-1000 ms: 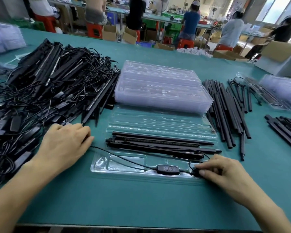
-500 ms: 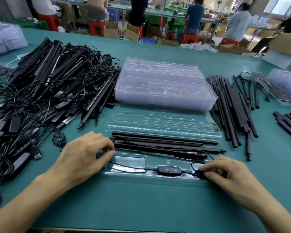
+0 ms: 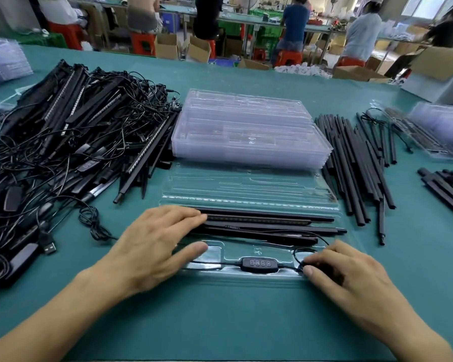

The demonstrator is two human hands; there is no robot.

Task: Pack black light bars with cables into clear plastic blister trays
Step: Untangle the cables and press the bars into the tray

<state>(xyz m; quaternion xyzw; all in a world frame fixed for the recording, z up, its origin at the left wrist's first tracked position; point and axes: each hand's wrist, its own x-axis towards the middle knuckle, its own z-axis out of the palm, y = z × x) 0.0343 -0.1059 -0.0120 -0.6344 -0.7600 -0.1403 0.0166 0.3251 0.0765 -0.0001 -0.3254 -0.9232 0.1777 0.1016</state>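
An open clear blister tray (image 3: 249, 189) lies in front of me on the green table. Several black light bars (image 3: 267, 227) lie across its near half. Their cable with a black inline controller (image 3: 259, 263) runs along the tray's front channel. My left hand (image 3: 154, 244) lies flat over the left ends of the bars, fingers straight, thumb on the tray beside the cable. My right hand (image 3: 343, 273) presses the coiled cable end (image 3: 302, 254) into the tray's right front pocket with curled fingertips.
A stack of clear blister trays (image 3: 249, 131) stands just behind the open one. A tangled heap of light bars with cables (image 3: 71, 142) fills the left. Loose black rods (image 3: 356, 168) lie to the right, with more rods (image 3: 447, 189) and trays (image 3: 439, 124) at far right.
My left hand has moved right from the table onto the left ends of the bars in the tray. My right hand has stayed at the cable end.
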